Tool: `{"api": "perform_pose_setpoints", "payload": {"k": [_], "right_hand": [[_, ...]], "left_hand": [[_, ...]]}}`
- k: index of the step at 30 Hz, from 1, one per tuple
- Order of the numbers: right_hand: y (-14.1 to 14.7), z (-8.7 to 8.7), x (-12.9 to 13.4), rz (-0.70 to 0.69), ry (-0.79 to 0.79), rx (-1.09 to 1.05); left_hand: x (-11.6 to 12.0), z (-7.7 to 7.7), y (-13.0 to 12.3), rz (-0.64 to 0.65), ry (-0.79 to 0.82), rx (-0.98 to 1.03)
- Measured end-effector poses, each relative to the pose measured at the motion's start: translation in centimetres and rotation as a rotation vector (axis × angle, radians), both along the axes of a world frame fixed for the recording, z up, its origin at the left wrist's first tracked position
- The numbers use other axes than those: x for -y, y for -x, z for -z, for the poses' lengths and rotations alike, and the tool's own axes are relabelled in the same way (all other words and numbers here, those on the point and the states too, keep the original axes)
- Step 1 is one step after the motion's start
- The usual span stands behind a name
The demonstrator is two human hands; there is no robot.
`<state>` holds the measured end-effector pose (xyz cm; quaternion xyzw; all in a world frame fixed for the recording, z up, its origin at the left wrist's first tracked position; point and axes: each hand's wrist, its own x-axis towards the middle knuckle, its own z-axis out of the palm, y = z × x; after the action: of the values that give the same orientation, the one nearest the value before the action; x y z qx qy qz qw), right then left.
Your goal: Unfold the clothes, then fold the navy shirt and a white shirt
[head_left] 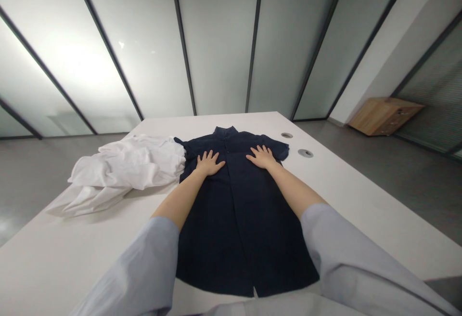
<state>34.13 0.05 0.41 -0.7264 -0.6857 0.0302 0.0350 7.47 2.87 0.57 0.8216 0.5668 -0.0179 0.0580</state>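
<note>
A dark navy short-sleeved shirt [234, 219] lies spread front side up, its collar toward the far edge and its hem near my body. My left hand [209, 164] rests flat on the left chest area, fingers spread. On the other side of the button line, my right hand [263, 157] lies flat on the chest near the right sleeve, fingers also apart. Neither hand grips anything. A crumpled white cloth [133, 164] touches the shirt's left sleeve.
The white table [361, 210] carries both garments. Two round grommets [287, 135] are set in its surface at the right. Beyond stand frosted glass panels [216, 41], and a wooden cabinet [382, 115] is on the floor at the right.
</note>
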Motion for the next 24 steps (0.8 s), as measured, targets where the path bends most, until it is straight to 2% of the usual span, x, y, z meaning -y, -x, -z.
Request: {"api": "perform_pose_setpoints", "payload": {"k": [5,7,14,19,24], "right_hand": [[0.9,-0.3,1.1,-0.07,-0.234,0.104],[1.2,-0.3,1.7,-0.11,-0.24,0.123],[1.5,0.6,3.6,-0.088,-0.16,0.086],[1.8,0.6,4.8,-0.064,-0.166,0.082],[2.0,0.6,5.0,-0.031,-0.117,0.057]], "left_hand": [[1.1,-0.3,0.3,-0.013,-0.265,0.057],[1.6,-0.3,0.5,-0.022,-0.33,0.065],[3.1,-0.1,1.8,0.077,-0.299,0.12],[5.1,-0.7,2.6,0.032,-0.364,0.135],[6.5,-0.7,2.5,0.021,-0.3,0.068]]}}
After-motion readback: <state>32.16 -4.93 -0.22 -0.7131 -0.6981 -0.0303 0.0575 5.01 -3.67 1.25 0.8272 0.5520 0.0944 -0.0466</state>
